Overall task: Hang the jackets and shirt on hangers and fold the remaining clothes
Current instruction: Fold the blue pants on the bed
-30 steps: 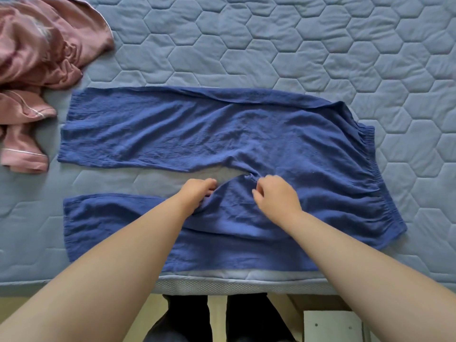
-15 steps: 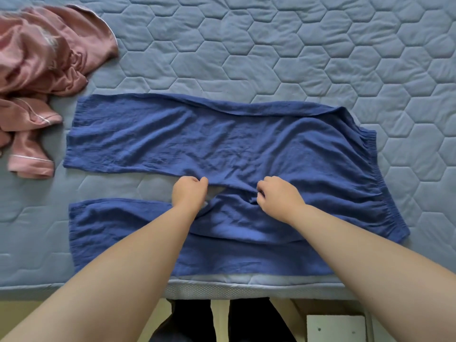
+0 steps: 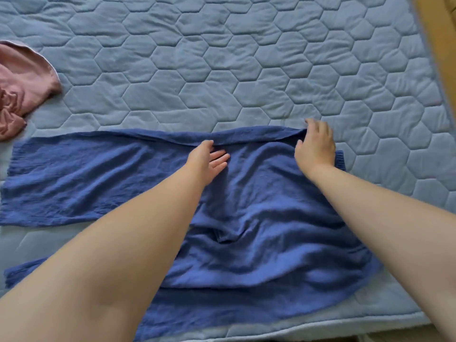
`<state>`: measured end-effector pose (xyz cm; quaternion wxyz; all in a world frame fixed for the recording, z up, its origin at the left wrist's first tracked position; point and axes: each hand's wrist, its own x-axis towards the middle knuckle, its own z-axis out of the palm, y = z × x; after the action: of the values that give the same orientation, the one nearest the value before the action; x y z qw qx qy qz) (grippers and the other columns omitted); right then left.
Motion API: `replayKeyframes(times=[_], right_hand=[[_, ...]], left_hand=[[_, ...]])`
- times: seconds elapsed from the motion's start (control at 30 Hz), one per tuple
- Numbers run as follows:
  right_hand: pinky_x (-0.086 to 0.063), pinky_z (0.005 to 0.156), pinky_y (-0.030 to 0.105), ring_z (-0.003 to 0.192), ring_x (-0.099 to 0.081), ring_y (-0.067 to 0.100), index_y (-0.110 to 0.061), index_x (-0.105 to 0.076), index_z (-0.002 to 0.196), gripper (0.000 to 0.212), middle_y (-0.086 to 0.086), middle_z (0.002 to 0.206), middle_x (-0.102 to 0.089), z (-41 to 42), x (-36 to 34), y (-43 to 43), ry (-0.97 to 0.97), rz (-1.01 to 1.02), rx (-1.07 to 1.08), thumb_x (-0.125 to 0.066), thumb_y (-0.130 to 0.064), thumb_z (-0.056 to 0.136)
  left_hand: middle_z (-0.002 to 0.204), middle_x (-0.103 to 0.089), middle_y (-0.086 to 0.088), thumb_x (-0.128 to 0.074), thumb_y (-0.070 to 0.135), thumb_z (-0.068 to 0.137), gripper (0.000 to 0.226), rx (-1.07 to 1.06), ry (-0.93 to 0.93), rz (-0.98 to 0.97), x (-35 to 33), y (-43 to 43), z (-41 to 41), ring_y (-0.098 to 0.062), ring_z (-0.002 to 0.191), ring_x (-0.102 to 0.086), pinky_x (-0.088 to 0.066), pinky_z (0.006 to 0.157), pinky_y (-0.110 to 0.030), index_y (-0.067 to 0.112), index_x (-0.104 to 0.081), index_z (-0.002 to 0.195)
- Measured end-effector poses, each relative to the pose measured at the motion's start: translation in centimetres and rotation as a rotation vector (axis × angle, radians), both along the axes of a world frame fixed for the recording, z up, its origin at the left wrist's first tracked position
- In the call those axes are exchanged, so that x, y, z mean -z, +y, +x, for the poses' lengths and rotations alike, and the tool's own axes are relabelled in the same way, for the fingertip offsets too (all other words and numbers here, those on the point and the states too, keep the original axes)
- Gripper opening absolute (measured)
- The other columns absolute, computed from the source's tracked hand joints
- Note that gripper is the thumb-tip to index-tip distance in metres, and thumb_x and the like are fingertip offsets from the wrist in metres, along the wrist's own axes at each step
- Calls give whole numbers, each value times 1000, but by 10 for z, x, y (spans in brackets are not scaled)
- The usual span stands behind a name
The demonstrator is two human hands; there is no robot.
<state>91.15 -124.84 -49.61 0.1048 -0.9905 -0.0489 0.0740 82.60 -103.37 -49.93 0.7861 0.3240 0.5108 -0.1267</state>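
Trousers (image 3: 123, 178) are spread on the mattress (image 3: 222, 70), with a pink garment (image 3: 24, 82) past their cuff end. Left hand (image 3: 206, 162) is laid flat, fingers straight, near their far edge. Whether the right hand (image 3: 315, 149) is pinching the waistband corner cannot be told. Wrinkles should be smoothed outward before the legs are stacked.

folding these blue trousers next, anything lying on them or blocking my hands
Nothing visible. The left hand lies mid-cloth on the blue trousers, the right hand at their far edge. The pink garment lies beside them, not on them.

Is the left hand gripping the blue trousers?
No, the left hand lies flat on the blue trousers with its fingers straight.
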Motion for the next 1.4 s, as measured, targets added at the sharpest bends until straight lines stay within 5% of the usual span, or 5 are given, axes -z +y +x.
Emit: replayKeyframes(times=[0.3,0.63,0.97,1.23,1.4], right_hand=[[-38,75,36,100,-56,39,-12,-57,76,18,21,105,-64,82,11,5,179,18,39,-52,-20,92],[-35,67,36,76,-50,32,-8,-45,61,53,12,72,-52,79,17,-38,280,187,168,-39,-45,98],[-37,54,18,62,-48,11,-12,-68,86,3,4,75,-59,88,-4,-91,734,106,27,-66,-14,86],[-39,84,31,110,-54,32,-8,-64,106,22,15,115,-62,90,17,-98,217,47,244,-60,-23,91],[-35,101,49,120,-48,37,-3,-54,125,46,20,130,-52,35,27,-78,-121,-81,-259,-40,-26,87]], left_hand=[[152,-32,0,-37,16,100,53,118,-250,152,2,9,72,-15,135,-37,-23,108,-31,24,-22,150],[161,8,1,-42,29,97,67,1571,-541,1506,36,-40,43,-23,147,11,-2,117,-48,31,-4,153],[160,10,6,-26,46,100,58,1602,-394,1486,43,-100,69,-25,146,15,-1,110,-66,41,4,150],[159,16,6,-37,43,98,64,1618,-262,1321,42,-106,107,-21,147,12,-7,109,-68,41,1,150],[159,17,1,-34,44,98,64,1655,-299,1425,39,-111,95,-23,146,16,1,112,-62,38,2,151]])
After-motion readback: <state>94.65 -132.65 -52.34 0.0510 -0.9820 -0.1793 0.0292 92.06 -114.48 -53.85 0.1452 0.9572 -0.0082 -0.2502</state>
